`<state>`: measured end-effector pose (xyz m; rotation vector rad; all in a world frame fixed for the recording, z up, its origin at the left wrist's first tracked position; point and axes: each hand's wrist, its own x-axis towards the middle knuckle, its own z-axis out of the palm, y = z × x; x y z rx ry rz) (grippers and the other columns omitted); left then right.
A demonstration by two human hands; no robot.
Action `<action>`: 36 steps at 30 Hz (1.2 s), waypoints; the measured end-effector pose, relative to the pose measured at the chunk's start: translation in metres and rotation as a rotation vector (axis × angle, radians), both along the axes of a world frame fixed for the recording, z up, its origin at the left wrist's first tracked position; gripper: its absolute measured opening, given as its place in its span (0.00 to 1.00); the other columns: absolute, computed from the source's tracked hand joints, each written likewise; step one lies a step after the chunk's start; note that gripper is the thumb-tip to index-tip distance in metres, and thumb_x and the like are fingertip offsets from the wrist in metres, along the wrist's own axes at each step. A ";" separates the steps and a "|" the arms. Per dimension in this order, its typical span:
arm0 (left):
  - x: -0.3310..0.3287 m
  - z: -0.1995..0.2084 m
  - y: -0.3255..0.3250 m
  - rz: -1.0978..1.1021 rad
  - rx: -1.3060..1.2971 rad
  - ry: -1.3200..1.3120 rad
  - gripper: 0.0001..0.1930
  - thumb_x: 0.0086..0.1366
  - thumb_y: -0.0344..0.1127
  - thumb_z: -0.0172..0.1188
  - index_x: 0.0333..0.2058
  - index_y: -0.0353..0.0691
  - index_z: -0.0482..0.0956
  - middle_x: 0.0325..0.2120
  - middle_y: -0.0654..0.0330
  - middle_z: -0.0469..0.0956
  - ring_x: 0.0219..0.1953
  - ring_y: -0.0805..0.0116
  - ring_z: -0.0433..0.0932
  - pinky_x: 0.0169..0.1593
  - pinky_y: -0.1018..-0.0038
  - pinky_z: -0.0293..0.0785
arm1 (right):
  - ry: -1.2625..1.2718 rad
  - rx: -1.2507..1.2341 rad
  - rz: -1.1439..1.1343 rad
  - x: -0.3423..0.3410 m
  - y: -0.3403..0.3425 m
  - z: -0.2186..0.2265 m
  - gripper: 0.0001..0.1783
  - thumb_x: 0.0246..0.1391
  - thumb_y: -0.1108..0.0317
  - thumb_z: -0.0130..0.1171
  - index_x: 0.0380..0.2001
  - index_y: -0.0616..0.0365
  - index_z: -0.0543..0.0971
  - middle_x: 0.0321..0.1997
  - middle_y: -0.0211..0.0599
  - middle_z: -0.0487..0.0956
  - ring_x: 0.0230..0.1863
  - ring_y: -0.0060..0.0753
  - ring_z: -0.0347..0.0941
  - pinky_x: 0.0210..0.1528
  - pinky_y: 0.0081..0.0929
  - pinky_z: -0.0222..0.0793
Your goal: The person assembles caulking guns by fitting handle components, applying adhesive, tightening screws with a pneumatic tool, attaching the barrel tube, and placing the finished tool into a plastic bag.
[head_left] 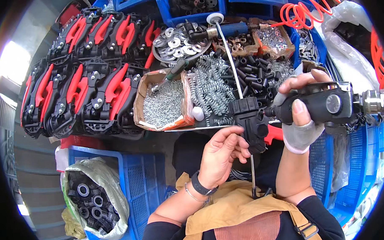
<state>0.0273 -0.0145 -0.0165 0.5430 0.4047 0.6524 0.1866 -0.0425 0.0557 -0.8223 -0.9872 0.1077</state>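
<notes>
A black blocky plastic clamp body (248,122) sits on a long metal rod (233,67) standing tilted before me. Red plastic (273,134) shows to its right. My left hand (225,155) is at the body's left side, fingers curled closely together, the index finger touching its edge. Whatever those fingers may pinch is hidden. Wrapped in a white fingerless glove, my right hand (303,120) grips a black air screwdriver (316,107) held sideways, with its tip against the right side of the clamp body. A white round cap (215,19) is at the rod's far end.
Rows of black-and-red clamp assemblies (85,87) fill the left bench. Ahead lie a box of screws (164,106), springs (209,83), black tubes (249,73) and a washer tray (176,44). A red coiled hose (296,15) hangs far right. A blue crate (141,176) stands lower left.
</notes>
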 end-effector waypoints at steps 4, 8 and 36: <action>-0.003 -0.009 0.004 -0.048 0.029 -0.086 0.08 0.64 0.34 0.55 0.37 0.36 0.72 0.26 0.56 0.76 0.24 0.69 0.77 0.22 0.81 0.73 | -0.062 0.026 0.099 0.007 0.002 -0.012 0.33 0.46 0.71 0.60 0.56 0.62 0.60 0.38 0.40 0.73 0.36 0.33 0.73 0.35 0.25 0.73; -0.006 -0.002 -0.001 0.010 0.025 0.007 0.06 0.63 0.32 0.57 0.35 0.38 0.71 0.27 0.56 0.76 0.24 0.71 0.76 0.20 0.82 0.70 | -0.017 -0.008 -0.071 -0.002 -0.003 0.001 0.36 0.43 0.68 0.61 0.56 0.62 0.60 0.41 0.44 0.73 0.36 0.38 0.71 0.36 0.30 0.71; -0.035 0.003 -0.047 -0.170 0.342 -0.025 0.11 0.65 0.26 0.52 0.46 0.31 0.74 0.31 0.54 0.79 0.20 0.77 0.72 0.18 0.87 0.62 | 0.112 0.165 0.284 -0.061 -0.099 0.033 0.39 0.43 0.65 0.62 0.59 0.61 0.61 0.39 0.38 0.66 0.33 0.32 0.65 0.34 0.20 0.62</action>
